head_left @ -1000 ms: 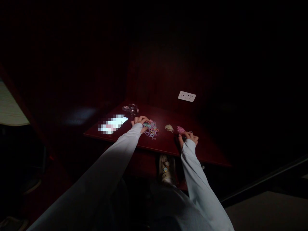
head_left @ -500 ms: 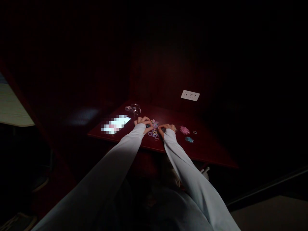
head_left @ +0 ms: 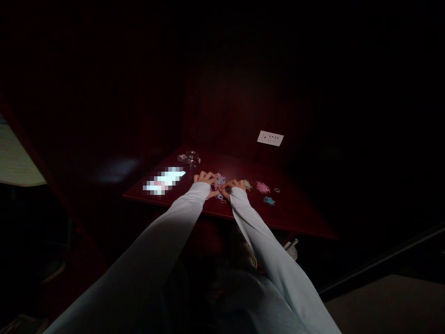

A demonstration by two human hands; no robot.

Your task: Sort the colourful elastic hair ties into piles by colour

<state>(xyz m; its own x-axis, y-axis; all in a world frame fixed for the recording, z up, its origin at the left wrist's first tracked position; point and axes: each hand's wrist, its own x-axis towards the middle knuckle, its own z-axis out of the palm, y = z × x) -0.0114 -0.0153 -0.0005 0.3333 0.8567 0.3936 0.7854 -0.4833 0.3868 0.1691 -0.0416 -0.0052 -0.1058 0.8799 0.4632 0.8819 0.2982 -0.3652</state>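
Observation:
A mixed pile of small coloured elastic bands [head_left: 220, 180] lies on the dark red table, partly hidden by my hands. My left hand [head_left: 206, 179] is at the pile's left side, its fingers curled in and the thumb reaching toward the right hand. From the right, my right hand [head_left: 235, 186] bends over the pile with its fingers closed; the fingertips of both hands almost meet. Anything pinched in them is too small to make out. Just right of my right hand are yellowish bands [head_left: 247, 185], then a pink heap [head_left: 263, 187] and a blue heap [head_left: 269, 201].
A single band [head_left: 277, 189] lies right of the pink heap. A lit, blurred-out phone-like screen [head_left: 164, 181] rests at the left of the table [head_left: 295, 218]. Behind it stands a clear container [head_left: 192, 158]. A white socket plate [head_left: 270, 138] is on the back wall.
My hands have come closer together over the mixed pile, the left thumb now stretched toward the right fingers. The yellowish bands show more clearly. The whole view has shifted slightly.

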